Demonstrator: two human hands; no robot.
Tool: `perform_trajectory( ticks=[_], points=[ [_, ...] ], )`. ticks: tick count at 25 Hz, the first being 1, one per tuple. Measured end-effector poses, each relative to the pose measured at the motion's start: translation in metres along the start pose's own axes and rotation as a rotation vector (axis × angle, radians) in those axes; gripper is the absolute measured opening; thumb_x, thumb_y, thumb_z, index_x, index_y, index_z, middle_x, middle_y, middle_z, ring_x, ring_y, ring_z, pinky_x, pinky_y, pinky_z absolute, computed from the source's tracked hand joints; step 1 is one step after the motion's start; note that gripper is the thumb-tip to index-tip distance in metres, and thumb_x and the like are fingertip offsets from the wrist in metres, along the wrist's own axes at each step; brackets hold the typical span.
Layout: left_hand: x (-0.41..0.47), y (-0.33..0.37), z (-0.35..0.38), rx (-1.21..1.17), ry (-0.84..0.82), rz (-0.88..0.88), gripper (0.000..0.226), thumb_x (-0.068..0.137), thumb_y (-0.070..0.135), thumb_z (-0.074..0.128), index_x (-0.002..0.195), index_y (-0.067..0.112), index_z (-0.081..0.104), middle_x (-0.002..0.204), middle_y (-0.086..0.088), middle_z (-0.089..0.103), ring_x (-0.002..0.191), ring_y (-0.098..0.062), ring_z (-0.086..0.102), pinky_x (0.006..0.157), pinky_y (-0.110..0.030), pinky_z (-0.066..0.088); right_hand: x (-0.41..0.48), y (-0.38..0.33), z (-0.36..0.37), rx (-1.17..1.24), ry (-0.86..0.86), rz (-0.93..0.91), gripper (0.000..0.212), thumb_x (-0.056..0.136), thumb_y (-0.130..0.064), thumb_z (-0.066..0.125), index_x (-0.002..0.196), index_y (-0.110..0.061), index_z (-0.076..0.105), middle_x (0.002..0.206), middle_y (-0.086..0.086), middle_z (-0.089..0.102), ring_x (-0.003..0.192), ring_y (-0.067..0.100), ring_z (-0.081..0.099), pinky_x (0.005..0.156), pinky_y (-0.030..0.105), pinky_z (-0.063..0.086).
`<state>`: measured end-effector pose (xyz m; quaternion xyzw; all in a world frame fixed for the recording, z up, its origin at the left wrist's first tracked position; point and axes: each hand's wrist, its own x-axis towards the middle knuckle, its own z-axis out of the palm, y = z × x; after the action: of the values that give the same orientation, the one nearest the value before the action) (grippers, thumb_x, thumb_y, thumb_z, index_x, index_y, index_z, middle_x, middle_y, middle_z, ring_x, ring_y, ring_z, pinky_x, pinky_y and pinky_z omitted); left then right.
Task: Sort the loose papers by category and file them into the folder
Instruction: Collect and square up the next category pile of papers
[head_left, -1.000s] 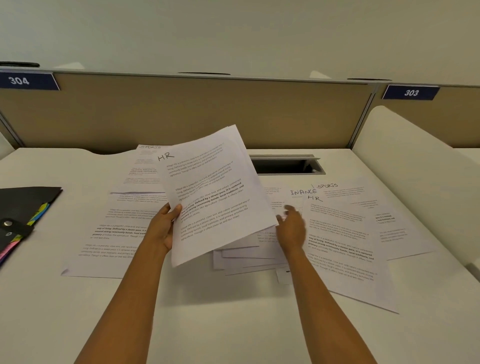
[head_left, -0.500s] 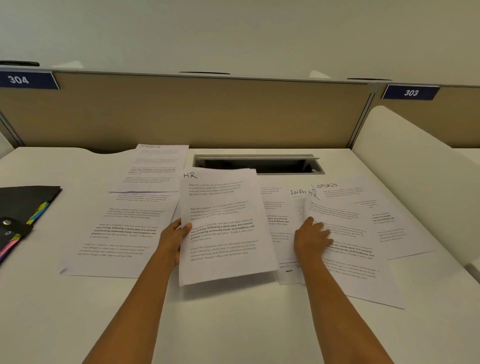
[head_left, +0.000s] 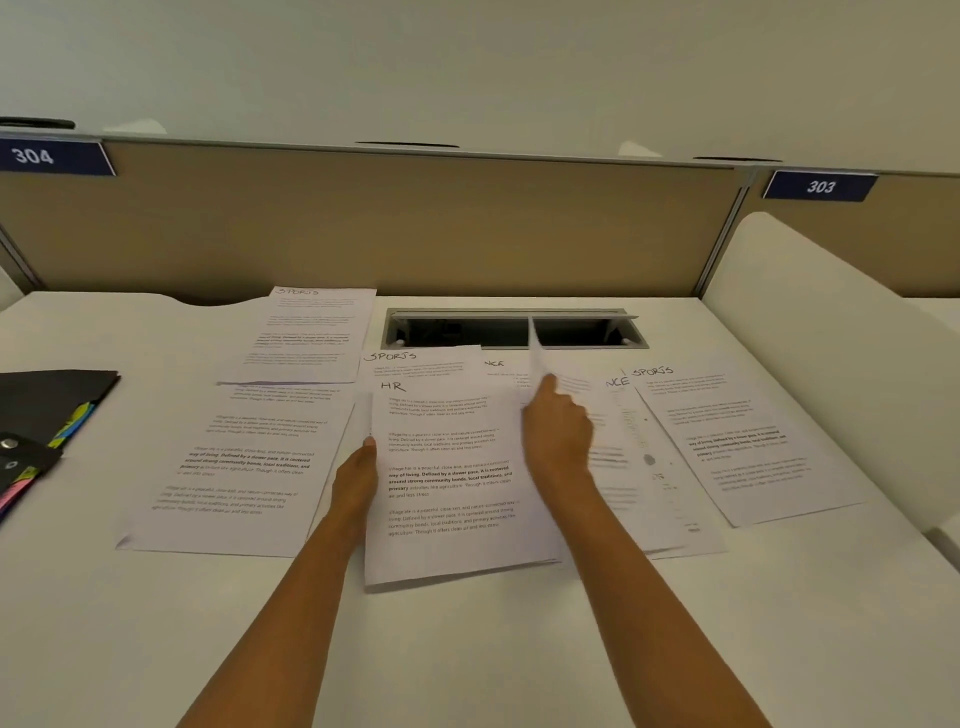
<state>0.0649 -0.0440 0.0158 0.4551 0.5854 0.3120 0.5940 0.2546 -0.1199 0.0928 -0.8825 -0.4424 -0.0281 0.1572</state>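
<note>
Thumb of L hand (head_left: 358, 478) lay on top of the HR stack (head_left: 452, 483) at its left edge, fingers tucked under & out of sight: a firm hold. Stack lay flat on white desk (head_left: 467, 649) btwn both hands. R hand (head_left: 558, 441) held a lifted sheet (head_left: 613, 457) by its left edge. Sheet was tilted up & motion-blurred, text unreadable, finger hold partly hidden. Just beyond L-hand grip, a SPORTS page (head_left: 415, 361) peeked from under HR stack. Right of R hand, a 2nd SPORTS page (head_left: 743, 441) lay flat. Left of L hand lay a wide printed sheet (head_left: 244, 467), w/ a 3rd SPORTS page (head_left: 306, 332) past it. Black folder (head_left: 47, 410) w/ coloured tabs sat far left of L hand, apart from the sheets. Cable slot (head_left: 509, 330) gaped beyond both hands.
</note>
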Motion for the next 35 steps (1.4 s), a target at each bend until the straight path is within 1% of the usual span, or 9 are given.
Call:
perform_trajectory(
  ticks=[5, 9, 12, 17, 18, 23, 26, 30, 35],
  points=[
    [-0.003, 0.004, 0.002, -0.046, -0.073, -0.010, 0.057, 0.095, 0.056, 0.020, 0.115, 0.020, 0.059, 0.103, -0.012, 0.067, 0.088, -0.028, 0.066, 0.074, -0.035, 0.054, -0.022, -0.083, 0.027, 0.246, -0.187, -0.139, 0.025, 0.099, -0.014, 0.037, 0.121, -0.005, 0.046, 0.106, 0.015, 0.065, 0.092, 0.029, 0.064, 0.069, 0.032, 0.047],
    [-0.001, 0.000, 0.001, 0.027, -0.079, 0.061, 0.051, 0.094, 0.055, 0.033, 0.121, 0.020, 0.058, 0.111, -0.009, 0.066, 0.099, -0.030, 0.064, 0.088, -0.045, 0.053, -0.034, -0.085, 0.065, 0.463, -0.417, -0.088, 0.030, 0.100, -0.024, 0.034, 0.118, -0.005, 0.049, 0.109, 0.019, 0.063, 0.096, 0.032, 0.062, 0.074, 0.034, 0.046],
    [0.000, -0.006, -0.002, 0.129, -0.066, 0.176, 0.036, 0.093, 0.030, 0.053, 0.125, 0.013, 0.055, 0.119, -0.011, 0.064, 0.097, -0.028, 0.065, 0.090, -0.046, 0.053, -0.027, -0.069, 0.068, 0.678, -0.500, -0.052, 0.031, 0.100, -0.026, 0.036, 0.123, -0.010, 0.049, 0.114, 0.017, 0.063, 0.086, 0.027, 0.062, 0.072, 0.032, 0.047],
    [0.007, -0.002, -0.016, -0.079, -0.084, 0.012, 0.047, 0.090, 0.014, 0.058, 0.136, 0.014, 0.045, 0.127, -0.011, 0.059, 0.108, -0.034, 0.061, 0.094, -0.052, 0.049, 0.005, 0.000, 0.051, 0.539, -0.017, 0.175, 0.047, 0.091, -0.030, 0.058, 0.132, -0.013, 0.046, 0.133, 0.009, 0.053, 0.121, 0.025, 0.051, 0.100, 0.036, 0.041],
    [0.008, 0.000, -0.020, -0.144, -0.128, -0.033, 0.046, 0.091, 0.014, 0.058, 0.135, 0.016, 0.045, 0.125, -0.012, 0.060, 0.106, -0.034, 0.061, 0.091, -0.052, 0.050, 0.011, 0.019, 0.046, 0.538, -0.043, 0.257, 0.052, 0.088, -0.035, 0.061, 0.132, -0.012, 0.046, 0.134, 0.009, 0.052, 0.122, 0.027, 0.050, 0.100, 0.039, 0.041],
    [-0.009, 0.018, -0.019, -0.149, -0.415, -0.025, 0.039, 0.088, 0.032, 0.059, 0.124, 0.019, 0.055, 0.116, -0.009, 0.068, 0.102, -0.029, 0.067, 0.082, -0.043, 0.057, 0.003, 0.051, 0.027, 1.181, -0.732, 0.340, 0.043, 0.080, -0.028, 0.071, 0.117, -0.008, 0.061, 0.109, 0.011, 0.069, 0.095, 0.026, 0.068, 0.080, 0.040, 0.057],
    [-0.019, 0.029, -0.006, -0.003, -0.447, 0.057, 0.057, 0.072, 0.040, 0.076, 0.122, 0.021, 0.056, 0.115, -0.009, 0.068, 0.099, -0.029, 0.068, 0.086, -0.048, 0.055, -0.005, 0.040, 0.026, 1.219, -0.607, 0.281, 0.035, 0.080, -0.017, 0.072, 0.113, -0.010, 0.062, 0.115, 0.014, 0.067, 0.095, 0.028, 0.068, 0.084, 0.044, 0.056],
    [-0.028, 0.068, 0.001, -0.107, -0.308, 0.336, 0.035, 0.083, 0.020, 0.068, 0.117, 0.021, 0.058, 0.113, -0.009, 0.068, 0.096, -0.028, 0.068, 0.080, -0.046, 0.057, 0.001, 0.023, -0.017, 1.345, -0.276, 0.091, 0.014, 0.084, -0.022, 0.067, 0.095, -0.027, 0.060, 0.094, -0.005, 0.071, 0.073, 0.010, 0.071, 0.059, 0.023, 0.057],
    [-0.043, 0.105, -0.004, -0.171, -0.289, 0.542, 0.033, 0.066, 0.033, 0.072, 0.099, 0.029, 0.064, 0.098, 0.001, 0.072, 0.089, -0.022, 0.069, 0.074, -0.040, 0.058, 0.002, 0.016, -0.042, 1.352, -0.165, -0.088, 0.014, 0.085, -0.027, 0.065, 0.098, -0.030, 0.060, 0.089, -0.010, 0.071, 0.074, 0.007, 0.070, 0.057, 0.017, 0.054]
  ],
)
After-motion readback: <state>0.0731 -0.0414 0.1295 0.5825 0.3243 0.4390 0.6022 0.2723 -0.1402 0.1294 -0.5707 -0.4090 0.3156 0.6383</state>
